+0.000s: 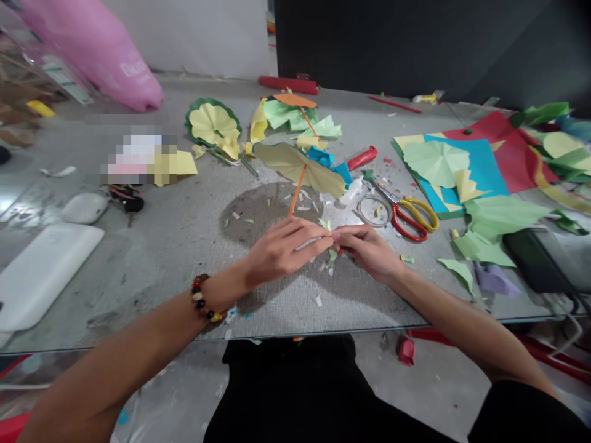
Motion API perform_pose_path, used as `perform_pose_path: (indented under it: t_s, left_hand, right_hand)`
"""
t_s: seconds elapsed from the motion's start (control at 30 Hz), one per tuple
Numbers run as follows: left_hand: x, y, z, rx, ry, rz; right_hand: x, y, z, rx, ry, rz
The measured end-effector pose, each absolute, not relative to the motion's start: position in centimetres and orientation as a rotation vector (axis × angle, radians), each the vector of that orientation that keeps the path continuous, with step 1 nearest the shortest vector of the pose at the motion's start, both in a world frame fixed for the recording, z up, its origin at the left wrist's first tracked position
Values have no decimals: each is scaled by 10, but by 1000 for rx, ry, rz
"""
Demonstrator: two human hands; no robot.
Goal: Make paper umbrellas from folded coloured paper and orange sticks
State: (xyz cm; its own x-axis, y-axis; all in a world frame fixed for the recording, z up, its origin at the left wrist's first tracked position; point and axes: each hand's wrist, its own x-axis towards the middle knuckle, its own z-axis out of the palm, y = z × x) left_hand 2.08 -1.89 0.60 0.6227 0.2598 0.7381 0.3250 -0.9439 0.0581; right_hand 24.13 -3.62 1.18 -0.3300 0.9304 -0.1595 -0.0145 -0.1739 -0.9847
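Note:
A yellowish paper umbrella (302,169) tilts above the table, throwing a round shadow. Its orange stick (298,192) runs down behind the knuckles of my left hand (293,249), which is closed on it; the grip itself is hidden. At the fingertips my left hand meets my right hand (367,251), whose thumb and fingers are pinched together. What the right fingers hold is too small to make out. A light green paper scrap (331,257) shows just under the fingertips. Scissors (409,215) with red and yellow handles lie right of the hands, beside a clear tape ring (373,211).
Coloured paper sheets (484,166) lie at the right, near a black device (540,258). Another paper umbrella (295,99) and a green-yellow paper piece (213,123) lie at the back. A white power bank (48,274) and an earphone case (85,208) are at the left.

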Motion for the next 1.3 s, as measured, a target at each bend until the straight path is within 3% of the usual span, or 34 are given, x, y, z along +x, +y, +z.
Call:
perform_pose_path:
  t_s: [0.4, 0.83, 1.3]
  left_hand:
    - [29, -19, 8, -2809, -561, -1367]
    - [24, -14, 0, -2824, -576, -1083]
    - [25, -22, 5, -2958, -885, -1547]
  right_hand:
    - [242, -36, 18, -1074, -1430, 1505]
    - [245, -37, 17, -1123, -1675, 1134]
    - [243, -44, 14, -1136, -1624, 1023]
